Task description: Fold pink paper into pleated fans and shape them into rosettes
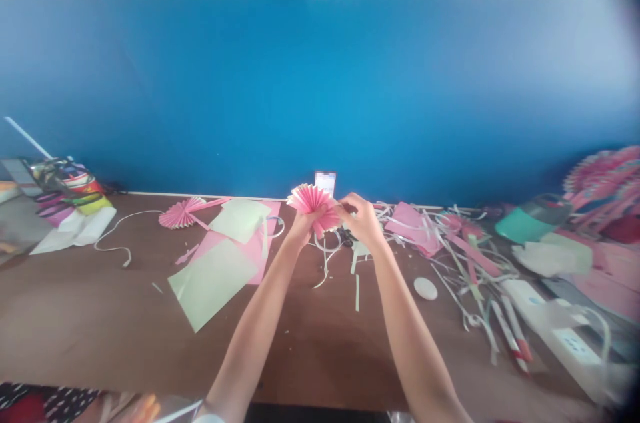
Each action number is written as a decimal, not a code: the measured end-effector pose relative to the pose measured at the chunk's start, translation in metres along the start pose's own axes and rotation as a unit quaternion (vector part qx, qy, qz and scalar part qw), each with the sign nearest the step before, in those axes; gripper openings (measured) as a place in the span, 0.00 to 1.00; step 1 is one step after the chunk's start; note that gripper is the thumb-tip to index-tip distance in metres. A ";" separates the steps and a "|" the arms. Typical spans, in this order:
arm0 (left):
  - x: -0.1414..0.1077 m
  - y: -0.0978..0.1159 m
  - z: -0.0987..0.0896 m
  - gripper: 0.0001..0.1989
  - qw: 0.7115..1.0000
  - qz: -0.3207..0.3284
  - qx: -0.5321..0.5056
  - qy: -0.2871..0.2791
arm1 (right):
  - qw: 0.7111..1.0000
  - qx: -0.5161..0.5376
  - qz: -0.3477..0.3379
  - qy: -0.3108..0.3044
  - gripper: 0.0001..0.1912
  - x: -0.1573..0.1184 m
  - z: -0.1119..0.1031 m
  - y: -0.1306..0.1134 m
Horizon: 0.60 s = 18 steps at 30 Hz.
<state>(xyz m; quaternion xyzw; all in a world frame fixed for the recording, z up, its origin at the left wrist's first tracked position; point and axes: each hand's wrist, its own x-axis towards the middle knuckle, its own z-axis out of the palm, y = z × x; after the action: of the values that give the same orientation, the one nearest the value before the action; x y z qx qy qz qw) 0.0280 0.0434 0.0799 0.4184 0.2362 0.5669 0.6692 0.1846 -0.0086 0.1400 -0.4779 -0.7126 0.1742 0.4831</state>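
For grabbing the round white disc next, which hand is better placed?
Probably the right hand: it is nearer the white disc, while the left hand grips the pink pleated paper.

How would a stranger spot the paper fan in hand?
Find the blue partition behind the brown table. In front of its middle, the left hand holds a pink pleated paper fan, the right hand at its edge. Unlike the similar fan lying at left, this one is held up.
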 end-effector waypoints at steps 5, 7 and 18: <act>-0.001 0.000 0.004 0.21 1.000 0.008 0.000 0.005 | 1.000 -0.010 0.015 0.013 0.09 0.001 0.001 0.004; -0.001 0.001 0.006 0.21 1.000 0.009 0.001 0.012 | 0.999 -0.020 0.020 0.021 0.09 0.001 0.002 0.004; -0.002 0.007 -0.004 0.21 0.998 -0.057 0.032 -0.016 | 0.998 -0.016 0.032 0.054 0.09 0.000 -0.006 0.013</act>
<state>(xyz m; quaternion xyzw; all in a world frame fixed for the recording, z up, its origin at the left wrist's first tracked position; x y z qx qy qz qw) 0.0208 0.0423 0.0832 0.4348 0.2668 0.5134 0.6901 0.1962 -0.0036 0.1331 -0.5169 -0.6722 0.1524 0.5076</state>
